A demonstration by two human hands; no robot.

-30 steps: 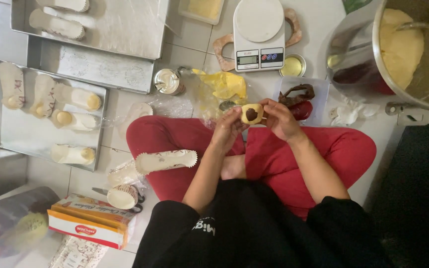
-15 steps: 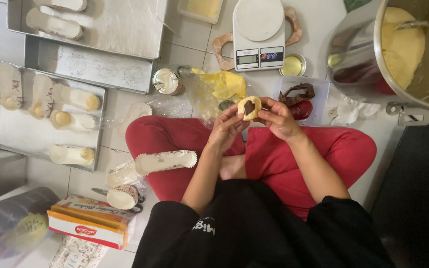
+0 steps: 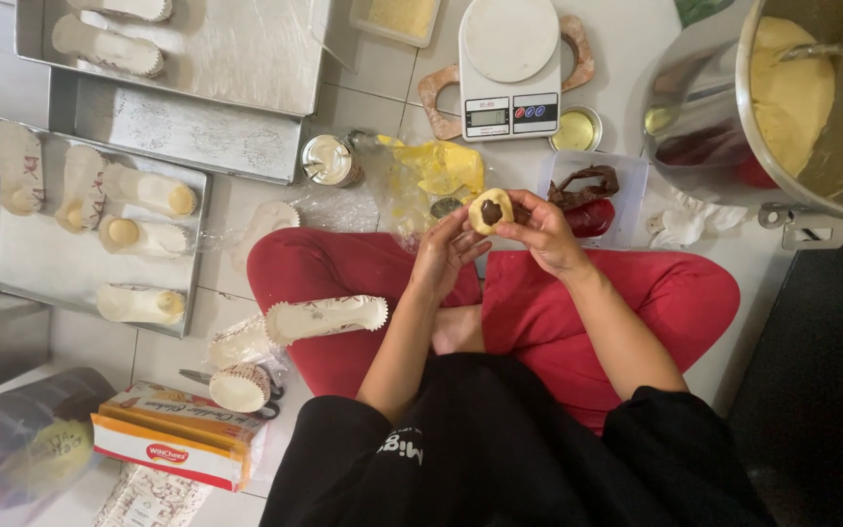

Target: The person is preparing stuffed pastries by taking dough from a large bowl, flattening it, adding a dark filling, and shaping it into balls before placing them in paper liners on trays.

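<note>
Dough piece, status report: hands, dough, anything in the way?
Left hand and right hand both pinch the dough piece, dark filling showing. Held above the lap. Nothing in the way.

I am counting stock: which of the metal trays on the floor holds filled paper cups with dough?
The metal tray at far left; its paper cups hold yellow dough, while the other trays carry none.

Three metal baking trays (image 3: pixel 12 268), one kitchen scale (image 3: pixel 509 68), one steel mixing bowl (image 3: pixel 704 107), two hands (image 3: pixel 500 239)
</note>
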